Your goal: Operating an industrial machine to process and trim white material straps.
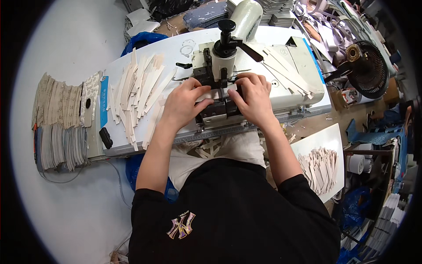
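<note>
Both my hands work at the front of a cream bench machine (224, 66) with a black-knobbed post. A short pale strip (216, 94) lies across its dark metal feed plate (215, 109), under the post. My left hand (187, 101) has its thumb and curled fingers closed about the strip's left end. On the other side, my right hand (254, 97) bends its fingers and thumb in at the right end. The fingers partly hide the strip's ends.
Loose pale strips (136, 90) are heaped left of the machine, and several more (288, 72) lie on its right housing. Stacked sheets (61, 145) stand at far left. A white board (325, 136) with strips is at right, below a black fan (365, 68).
</note>
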A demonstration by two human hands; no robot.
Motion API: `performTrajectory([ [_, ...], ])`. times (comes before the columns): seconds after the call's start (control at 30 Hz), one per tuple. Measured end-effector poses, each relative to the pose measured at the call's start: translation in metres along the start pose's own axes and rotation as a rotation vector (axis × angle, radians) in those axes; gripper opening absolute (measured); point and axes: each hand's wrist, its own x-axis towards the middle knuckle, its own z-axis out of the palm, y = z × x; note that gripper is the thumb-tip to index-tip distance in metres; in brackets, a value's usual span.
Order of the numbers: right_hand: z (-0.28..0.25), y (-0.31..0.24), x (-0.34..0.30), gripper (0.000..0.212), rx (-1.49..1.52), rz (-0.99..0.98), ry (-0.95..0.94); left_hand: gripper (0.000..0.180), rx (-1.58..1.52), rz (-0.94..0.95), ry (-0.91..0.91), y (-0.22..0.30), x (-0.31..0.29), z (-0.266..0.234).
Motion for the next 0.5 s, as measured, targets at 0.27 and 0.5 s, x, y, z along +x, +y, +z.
performTrajectory([
  [0.27, -0.046, 0.045, 0.004, 0.015, -0.018, 0.095, 0.297, 0.030, -0.060, -0.053, 0.105, 0.001, -0.004, 0.016],
  [0.5, -0.075, 0.116, -0.010, 0.023, -0.107, 0.443, 0.721, 0.034, -0.073, -0.399, 0.212, -0.035, -0.033, 0.014],
])
